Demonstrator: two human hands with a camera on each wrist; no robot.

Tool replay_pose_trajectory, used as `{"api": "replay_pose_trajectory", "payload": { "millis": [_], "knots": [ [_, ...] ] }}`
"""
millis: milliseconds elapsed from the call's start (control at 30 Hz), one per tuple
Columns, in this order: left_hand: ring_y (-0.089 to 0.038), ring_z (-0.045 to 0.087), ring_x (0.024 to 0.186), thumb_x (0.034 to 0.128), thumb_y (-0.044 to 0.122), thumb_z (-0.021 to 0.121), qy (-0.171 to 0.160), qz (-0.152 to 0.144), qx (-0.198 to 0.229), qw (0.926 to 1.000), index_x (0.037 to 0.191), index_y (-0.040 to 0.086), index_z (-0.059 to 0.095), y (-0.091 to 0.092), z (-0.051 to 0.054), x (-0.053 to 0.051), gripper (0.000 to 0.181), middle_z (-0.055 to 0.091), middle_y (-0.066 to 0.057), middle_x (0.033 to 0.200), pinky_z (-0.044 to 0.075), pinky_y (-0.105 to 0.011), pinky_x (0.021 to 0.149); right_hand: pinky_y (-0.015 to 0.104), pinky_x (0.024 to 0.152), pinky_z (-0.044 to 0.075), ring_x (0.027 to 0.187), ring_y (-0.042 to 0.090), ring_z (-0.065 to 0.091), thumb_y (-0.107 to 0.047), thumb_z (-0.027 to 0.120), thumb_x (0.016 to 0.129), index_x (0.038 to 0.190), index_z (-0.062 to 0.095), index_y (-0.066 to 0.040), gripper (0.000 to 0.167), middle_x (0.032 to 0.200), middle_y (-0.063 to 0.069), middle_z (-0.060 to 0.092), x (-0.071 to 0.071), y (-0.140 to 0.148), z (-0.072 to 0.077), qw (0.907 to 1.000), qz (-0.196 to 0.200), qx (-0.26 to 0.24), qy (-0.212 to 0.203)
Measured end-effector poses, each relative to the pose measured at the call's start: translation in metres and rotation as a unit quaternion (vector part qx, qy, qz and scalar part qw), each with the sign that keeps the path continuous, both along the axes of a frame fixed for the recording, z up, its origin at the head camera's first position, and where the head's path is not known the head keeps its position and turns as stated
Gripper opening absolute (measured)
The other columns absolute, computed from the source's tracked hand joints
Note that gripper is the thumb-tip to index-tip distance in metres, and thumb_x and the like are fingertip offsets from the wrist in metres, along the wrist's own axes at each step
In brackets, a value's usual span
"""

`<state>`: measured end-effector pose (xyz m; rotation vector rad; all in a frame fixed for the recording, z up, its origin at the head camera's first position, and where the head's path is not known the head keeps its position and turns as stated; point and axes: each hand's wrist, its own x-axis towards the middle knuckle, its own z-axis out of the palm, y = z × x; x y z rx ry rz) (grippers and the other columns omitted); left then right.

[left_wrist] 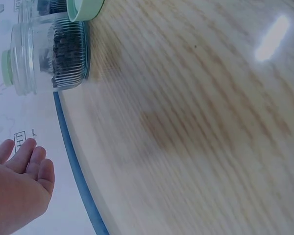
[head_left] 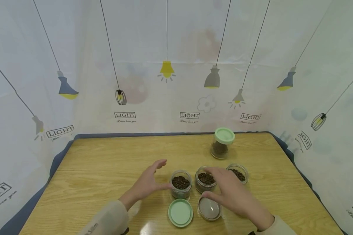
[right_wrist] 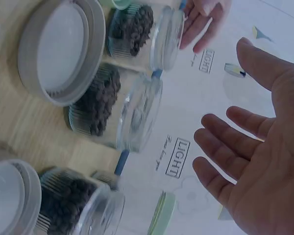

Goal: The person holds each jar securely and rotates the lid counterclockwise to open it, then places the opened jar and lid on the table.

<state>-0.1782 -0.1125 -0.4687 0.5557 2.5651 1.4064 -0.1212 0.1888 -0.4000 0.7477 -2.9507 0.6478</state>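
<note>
Three lidless glass jars of dark brown beans stand in a row: a left jar (head_left: 180,192), a middle jar (head_left: 205,187) and a right jar (head_left: 243,173). My left hand (head_left: 144,186) is beside the left jar, fingers spread, its thumb close to the glass; whether it touches is unclear. In the left wrist view this hand (left_wrist: 19,191) holds nothing. My right hand (head_left: 232,194) hovers over the middle jar and partly covers it. The right wrist view shows that hand (right_wrist: 257,156) with loose fingers and an empty palm. In front lie a green lid (head_left: 180,212) and an upturned lid (head_left: 209,209).
A fourth jar (head_left: 219,149) with a green lid on it stands at the back right. Another upturned lid (right_wrist: 7,196) lies near the right jar, hidden from the head view by my right hand. A lamp-print curtain (head_left: 153,98) surrounds the wooden table (head_left: 106,163).
</note>
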Motion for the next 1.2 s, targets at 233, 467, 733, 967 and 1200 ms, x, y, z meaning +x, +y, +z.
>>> {"api": "replay_pose_trajectory", "payload": {
  "millis": [233,467,733,967,1200],
  "knots": [
    [-0.028,0.042,0.138,0.0730,0.038,0.085,-0.009,0.022,0.004,0.9997,0.148,0.020,0.039,-0.005,0.002,-0.002,0.090,0.046,-0.005,0.150,0.031,-0.051,0.116,0.053,0.097,0.048,0.121,0.034,0.057,-0.047,0.067,0.089,0.140,0.046,-0.006,0.069,0.134,0.014,0.058,-0.028,0.029,0.006,0.9986,-0.042,-0.028,-0.017],
    [-0.029,0.042,0.138,0.0746,0.038,0.084,-0.016,0.032,0.011,0.9993,0.147,0.019,0.039,-0.009,0.001,-0.003,0.087,0.046,-0.008,0.149,0.030,-0.051,0.116,0.056,0.095,0.047,0.120,0.043,0.053,-0.041,0.064,0.093,0.137,0.043,0.004,0.066,0.134,0.025,0.054,-0.062,0.065,-0.002,0.9911,-0.095,-0.061,-0.070],
    [-0.028,0.041,0.138,0.0770,0.033,0.083,-0.020,0.033,0.021,0.9990,0.147,0.021,0.039,-0.012,-0.003,-0.005,0.084,0.045,-0.006,0.150,0.029,-0.052,0.116,0.062,0.100,0.041,0.127,0.055,0.041,-0.045,0.061,0.093,0.144,0.024,0.014,0.086,0.142,0.039,0.036,-0.102,0.095,-0.018,0.9774,-0.112,-0.079,-0.161],
    [-0.029,0.042,0.138,0.0767,0.035,0.083,-0.021,0.035,0.023,0.9989,0.147,0.019,0.039,-0.014,-0.003,-0.005,0.084,0.046,-0.004,0.149,0.029,-0.053,0.116,0.065,0.107,0.034,0.137,0.056,0.025,-0.048,0.062,0.091,0.150,0.007,0.010,0.100,0.154,0.036,0.016,-0.133,0.110,-0.028,0.9514,-0.131,-0.108,-0.257],
    [-0.028,0.042,0.138,0.0765,0.037,0.082,-0.033,0.044,0.023,0.9982,0.147,0.019,0.040,-0.017,0.000,-0.003,0.084,0.046,-0.008,0.149,0.028,-0.053,0.116,0.066,0.107,0.032,0.138,0.055,0.020,-0.043,0.065,0.091,0.153,0.003,0.003,0.100,0.155,0.034,0.012,-0.153,0.115,-0.035,0.9319,-0.128,-0.145,-0.307]
  ]
}}
